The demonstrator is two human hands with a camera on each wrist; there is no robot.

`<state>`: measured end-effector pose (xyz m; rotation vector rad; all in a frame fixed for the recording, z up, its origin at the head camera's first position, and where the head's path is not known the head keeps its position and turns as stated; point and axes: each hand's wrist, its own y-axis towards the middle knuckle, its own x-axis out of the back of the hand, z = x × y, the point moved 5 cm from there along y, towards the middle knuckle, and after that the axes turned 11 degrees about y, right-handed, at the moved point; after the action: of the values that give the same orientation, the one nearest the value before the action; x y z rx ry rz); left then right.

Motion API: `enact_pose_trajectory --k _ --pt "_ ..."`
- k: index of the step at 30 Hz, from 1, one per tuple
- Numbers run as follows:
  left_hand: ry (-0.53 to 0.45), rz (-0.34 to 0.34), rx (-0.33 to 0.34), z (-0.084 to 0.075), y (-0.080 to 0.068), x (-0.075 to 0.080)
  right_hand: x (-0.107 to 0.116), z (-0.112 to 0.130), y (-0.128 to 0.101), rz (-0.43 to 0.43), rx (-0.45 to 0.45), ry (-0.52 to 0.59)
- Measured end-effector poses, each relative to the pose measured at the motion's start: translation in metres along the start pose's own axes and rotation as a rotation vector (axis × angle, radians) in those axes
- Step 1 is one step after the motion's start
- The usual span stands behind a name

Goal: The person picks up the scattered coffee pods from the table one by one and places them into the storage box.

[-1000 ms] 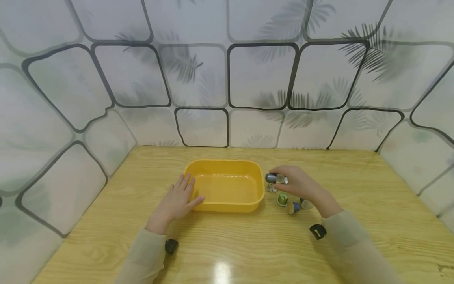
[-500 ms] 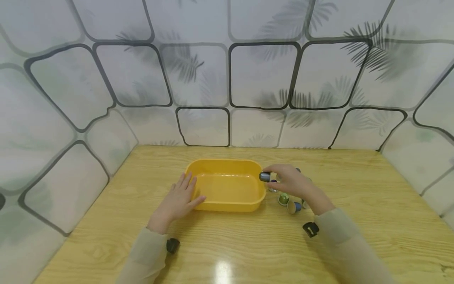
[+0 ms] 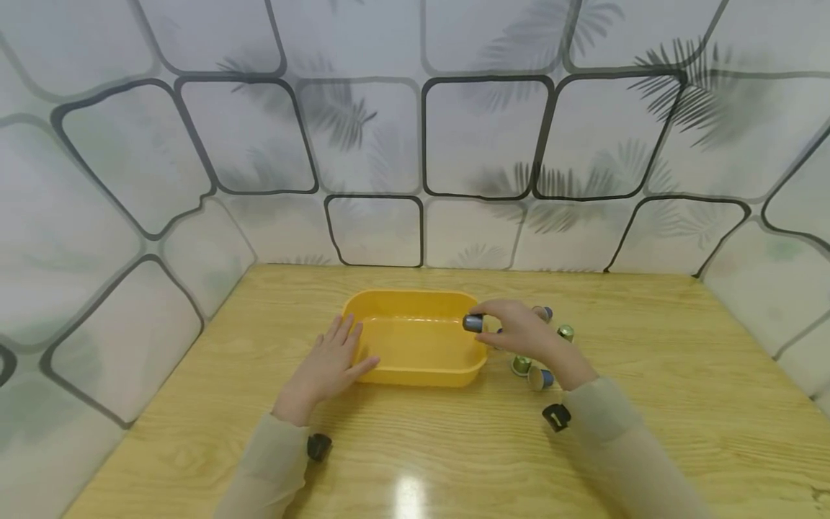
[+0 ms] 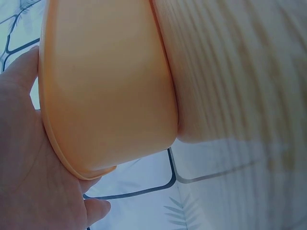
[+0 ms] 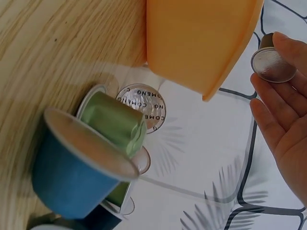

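Observation:
My right hand (image 3: pixel 519 331) pinches a dark grey coffee capsule (image 3: pixel 473 323) between thumb and fingers, over the right rim of a yellow plastic tub (image 3: pixel 415 376). In the right wrist view the capsule's silver foil lid (image 5: pixel 274 64) faces the camera. My left hand (image 3: pixel 327 367) rests across the tub's left rim with its fingers straight and spread. The left wrist view has the palm (image 4: pixel 29 143) against the rim of the tub (image 4: pixel 105 86). No capsule shows inside the tub.
Right of the tub lie several capsules: a blue one (image 3: pixel 543 378), a green one (image 3: pixel 521 365), another green one (image 3: pixel 566 332) and a blue-ended one (image 3: pixel 543 313). The right arm hides part of the group. A patterned wall (image 3: pixel 467 231) closes off the wooden table's back edge.
The right hand has carried the grey capsule left, from beside the tub to over its right rim. More loose capsules show behind the hand. The left hand stays on the rim.

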<state>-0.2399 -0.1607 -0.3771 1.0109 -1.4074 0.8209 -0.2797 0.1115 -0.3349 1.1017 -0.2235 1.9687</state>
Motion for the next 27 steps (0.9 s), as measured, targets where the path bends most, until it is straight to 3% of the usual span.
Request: enact_pose_trajectory --k 27 --pt "0.014 0.004 0.004 0.001 0.0 0.0 -0.025 0.011 0.027 0.038 0.038 -0.019"
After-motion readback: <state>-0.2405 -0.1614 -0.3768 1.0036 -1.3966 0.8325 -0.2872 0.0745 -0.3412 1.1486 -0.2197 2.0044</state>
